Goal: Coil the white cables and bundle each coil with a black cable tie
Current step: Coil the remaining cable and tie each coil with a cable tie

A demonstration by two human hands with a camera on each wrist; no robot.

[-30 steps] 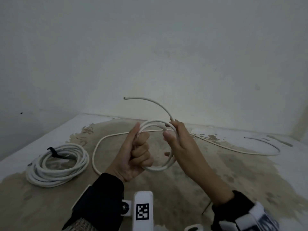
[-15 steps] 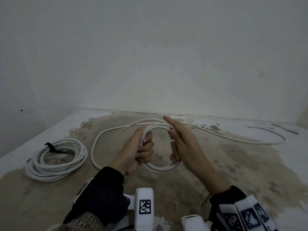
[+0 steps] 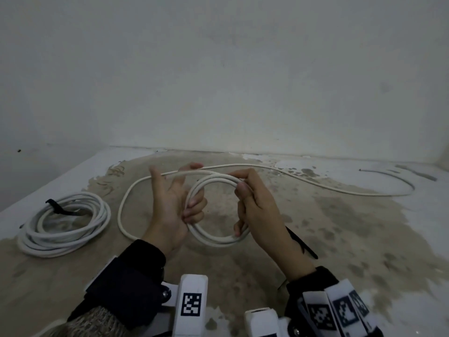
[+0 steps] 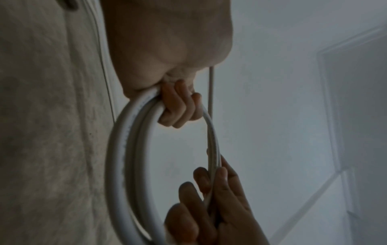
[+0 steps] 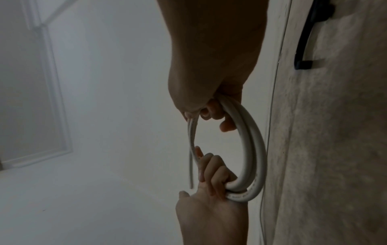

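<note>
A small coil of white cable [image 3: 215, 240] is held up between both hands above the table. My left hand [image 3: 170, 210] grips its left side with the lower fingers curled round the turns [image 4: 119, 157], while the thumb and forefinger stick up. My right hand [image 3: 257, 207] pinches the coil's top right between thumb and forefinger, and its other fingers hook the right side [image 5: 251, 140]. The cable's loose length [image 3: 315, 184] trails across the table to the right. A black cable tie [image 3: 302, 245] lies by my right wrist.
A finished white coil [image 3: 65, 227] bound with a black tie [image 3: 57, 206] lies at the table's left. The worn table [image 3: 364, 239] meets a plain wall at the back and left. A loop of the loose cable [image 3: 121, 210] curves between the two coils.
My right hand went from straight fingers over the coil's top to pinching its top right. My left thumb and forefinger lifted off the coil. Both hands moved slightly away and lower.
</note>
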